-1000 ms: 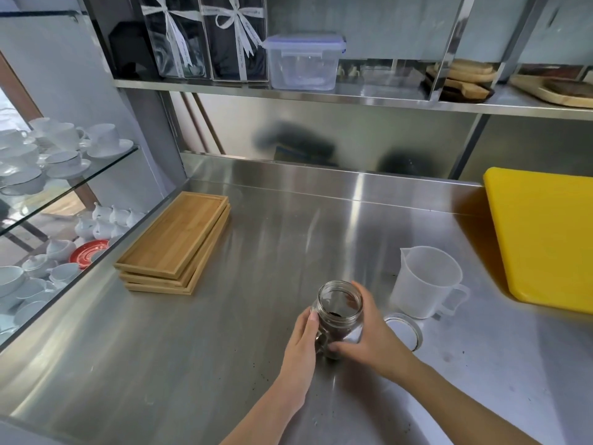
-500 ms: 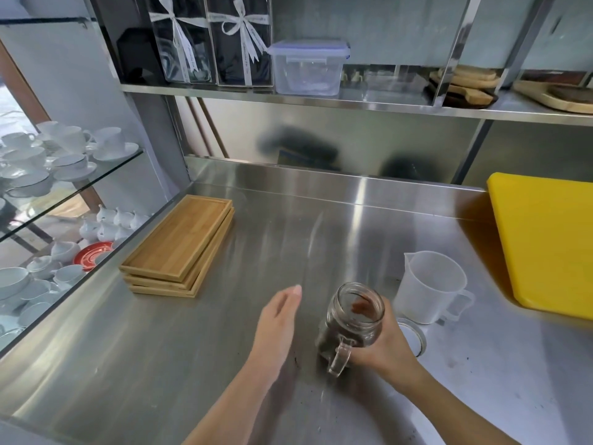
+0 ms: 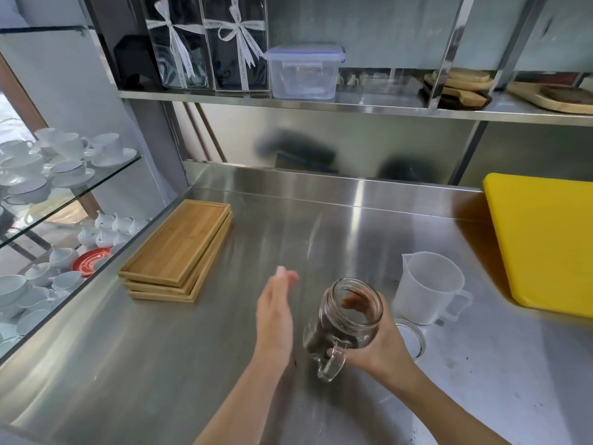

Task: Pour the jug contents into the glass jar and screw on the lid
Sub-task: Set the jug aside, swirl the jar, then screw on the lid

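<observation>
My right hand (image 3: 382,345) grips a glass jar (image 3: 348,319) with a handle, lifted and tilted to the left over the steel counter (image 3: 179,364). Dark brown grounds lie inside the jar, and its mouth has no lid on it. Just left of the jar my left hand (image 3: 276,316) is flat with fingers extended and holds nothing. A translucent white plastic jug (image 3: 428,285) stands upright behind and to the right of the jar. The round lid (image 3: 412,340) lies flat on the counter beside my right hand, partly hidden by it.
A stack of wooden trays (image 3: 179,252) lies at the left. A yellow cutting board (image 3: 545,242) covers the right side. Glass shelves (image 3: 64,194) with white cups line the left edge. Overhead, a steel shelf (image 3: 353,106) holds a plastic container (image 3: 305,72) and wooden boards.
My left hand let go of the jar and moved away to the left. My right hand lifted the jar and tilted it leftwards.
</observation>
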`<state>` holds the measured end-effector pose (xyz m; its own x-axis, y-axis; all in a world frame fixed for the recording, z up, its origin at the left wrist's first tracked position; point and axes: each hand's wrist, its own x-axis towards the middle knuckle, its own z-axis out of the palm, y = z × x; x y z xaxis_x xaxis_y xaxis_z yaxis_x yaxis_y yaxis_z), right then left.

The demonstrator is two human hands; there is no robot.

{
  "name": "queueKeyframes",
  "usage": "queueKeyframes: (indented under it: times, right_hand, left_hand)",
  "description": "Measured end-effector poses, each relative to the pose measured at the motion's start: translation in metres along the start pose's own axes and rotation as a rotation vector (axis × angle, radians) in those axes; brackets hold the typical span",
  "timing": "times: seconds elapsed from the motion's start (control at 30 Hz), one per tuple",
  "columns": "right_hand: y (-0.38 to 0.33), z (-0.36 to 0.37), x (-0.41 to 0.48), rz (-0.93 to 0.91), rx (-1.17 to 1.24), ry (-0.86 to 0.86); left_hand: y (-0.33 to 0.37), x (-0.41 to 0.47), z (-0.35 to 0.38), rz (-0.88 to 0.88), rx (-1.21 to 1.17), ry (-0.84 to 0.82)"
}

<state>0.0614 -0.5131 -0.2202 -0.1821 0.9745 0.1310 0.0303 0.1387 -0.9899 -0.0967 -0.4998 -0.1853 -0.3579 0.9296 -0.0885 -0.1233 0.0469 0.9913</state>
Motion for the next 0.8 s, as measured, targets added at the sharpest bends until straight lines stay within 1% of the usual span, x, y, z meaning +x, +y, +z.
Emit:
queueKeyframes:
  times: [0.07, 0.1, 0.17, 0.23, 0.27, 0.33, 0.37, 0.4, 0.47, 0.5, 0.53, 0.6, 0.63, 0.67, 0.8]
  right_hand:
    - [-0.001, 0.002, 0.001, -0.010, -0.009, 0.026]
    - [-0.005, 0.004, 0.001, -0.014, -0.003, 0.033]
    - [-0.008, 0.006, 0.003, -0.023, -0.017, 0.019]
    - [-0.010, 0.007, 0.003, -0.025, -0.039, 0.017]
    - [-0.012, 0.007, 0.002, -0.029, -0.043, 0.019]
    - [-0.013, 0.004, 0.000, -0.030, -0.037, 0.018]
    - [-0.013, 0.003, -0.001, -0.035, -0.031, 0.016]
    - [-0.013, 0.003, -0.002, -0.036, -0.028, 0.015]
    - [-0.015, 0.004, -0.004, -0.047, -0.015, 0.006]
    - [-0.017, 0.006, -0.004, -0.052, -0.008, -0.002]
    - [-0.017, 0.007, -0.004, -0.061, -0.007, -0.005]
    - [-0.018, 0.010, -0.004, -0.084, -0.025, -0.005]
    - [-0.019, 0.011, -0.005, -0.089, -0.026, -0.001]
    - [-0.019, 0.012, -0.005, -0.095, -0.026, -0.002]
    - [-0.023, 0.012, -0.008, -0.110, -0.015, 0.002]
  left_hand:
    - [0.002, 0.006, -0.008, 0.019, -0.096, 0.151]
    - [-0.002, 0.005, -0.007, 0.002, -0.125, 0.163]
    - [-0.010, -0.010, 0.006, -0.089, -0.151, 0.039]
    - [-0.016, -0.025, 0.020, -0.255, -0.187, -0.100]
    - [-0.019, -0.029, 0.022, -0.266, -0.166, -0.137]
    - [-0.020, -0.026, 0.019, -0.118, -0.115, -0.140]
    - [-0.019, -0.021, 0.014, -0.025, -0.114, -0.088]
    - [-0.015, -0.015, 0.009, 0.028, -0.143, -0.031]
    - [-0.012, -0.004, 0.000, 0.063, -0.204, 0.111]
    - [-0.015, -0.003, -0.001, 0.037, -0.226, 0.134]
    - [-0.017, -0.005, 0.002, -0.023, -0.239, 0.102]
    - [-0.022, -0.018, 0.013, -0.240, -0.283, -0.065]
    - [-0.026, -0.021, 0.017, -0.340, -0.319, -0.110]
    - [-0.030, -0.024, 0.019, -0.393, -0.331, -0.136]
    - [-0.030, -0.024, 0.017, -0.447, -0.299, -0.123]
